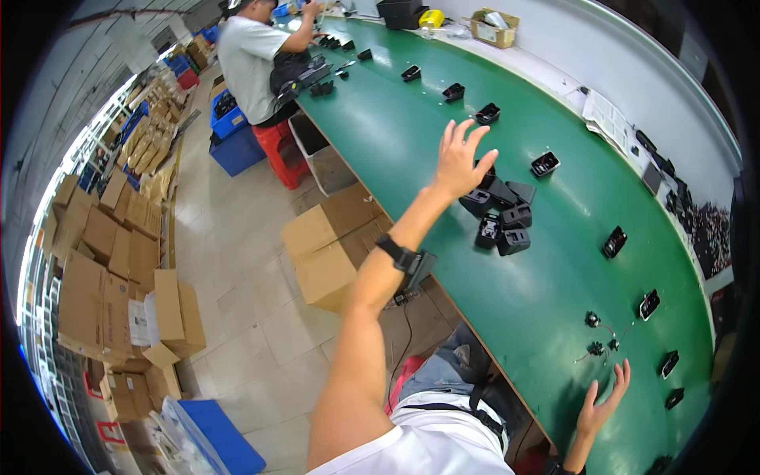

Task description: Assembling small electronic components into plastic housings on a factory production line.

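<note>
Black housing [488, 115], lengthwise toward upper right

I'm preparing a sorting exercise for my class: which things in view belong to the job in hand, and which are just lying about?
Likely part of the job:
clustered black housings, nearest the left hand
small wired parts, nearest the right hand
black pieces spaced along the green table

Apparently just lying about:
stacked cardboard boxes
sheets of printed paper
yellow object

Left arm [356, 324]: one, reaching across the near edge of the bench [507, 317]; left grip [456, 168] above the surface, fingers spread and curved. Right forearm [581, 449]: one, over the same edge; right grip [599, 410] with thumb and fingers parted.
</note>
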### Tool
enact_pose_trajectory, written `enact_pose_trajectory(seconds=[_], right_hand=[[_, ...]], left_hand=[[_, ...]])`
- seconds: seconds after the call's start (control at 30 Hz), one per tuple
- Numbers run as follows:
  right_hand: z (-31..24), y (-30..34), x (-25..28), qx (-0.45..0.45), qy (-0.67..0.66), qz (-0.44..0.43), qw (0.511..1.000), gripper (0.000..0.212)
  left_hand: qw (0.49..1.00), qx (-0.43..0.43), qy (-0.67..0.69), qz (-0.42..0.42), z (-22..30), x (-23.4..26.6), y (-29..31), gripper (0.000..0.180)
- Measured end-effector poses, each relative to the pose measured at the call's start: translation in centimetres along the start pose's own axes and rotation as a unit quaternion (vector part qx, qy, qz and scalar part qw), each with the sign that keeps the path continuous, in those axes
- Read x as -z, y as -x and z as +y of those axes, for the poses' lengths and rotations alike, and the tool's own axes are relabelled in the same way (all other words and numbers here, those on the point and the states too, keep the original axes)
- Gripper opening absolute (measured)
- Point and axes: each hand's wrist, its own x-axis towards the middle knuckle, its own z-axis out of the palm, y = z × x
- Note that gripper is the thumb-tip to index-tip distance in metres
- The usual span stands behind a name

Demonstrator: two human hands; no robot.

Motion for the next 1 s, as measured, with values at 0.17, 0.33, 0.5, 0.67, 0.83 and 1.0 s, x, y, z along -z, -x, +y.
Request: enact_pose_trajectory(seconds=[0.17, 0.33, 0.5, 0.67, 0.83, 1.0], right_hand=[[-7.1, -2.8, -1.2, 0.041, -0.124, -0.132, 0.983, 0.044], [-16.6, -7.2, -9.4, 0.240, -0.173, -0.342, 0.892, 0.049], [-22.9, -10.6, -21.7, 0.319, -0.209, -0.268, 0.885, 0.050], [-25.0, -13.0, -31.4, 0.335, -0.063, -0.199, 0.919, 0.062], [-33.5, -17.8, -36.9, 0.317, -0.061, -0.275, 0.906, 0.072], [-42.6, -24.7, -47.2, 0.266, -0.023, -0.340, 0.902, 0.071]], left_hand=[[0.931, -0.193, 0.286, -0.122, 12.4, 15.2, -1.1, 0.021], [0.947, -0.178, 0.269, -0.007, 18.8, 21.3, 4.3, 0.023], [0.962, 0.005, 0.272, -0.016, 18.7, 27.6, 7.6, 0.016], [0.952, 0.123, 0.278, -0.035, 17.0, 27.2, 6.6, 0.015], [0.950, 0.221, 0.188, -0.116, -0.7, 19.5, 7.0, 0.032], [0.950, 0.273, 0.134, -0.067, -17.8, 14.7, 7.3, 0.030]])
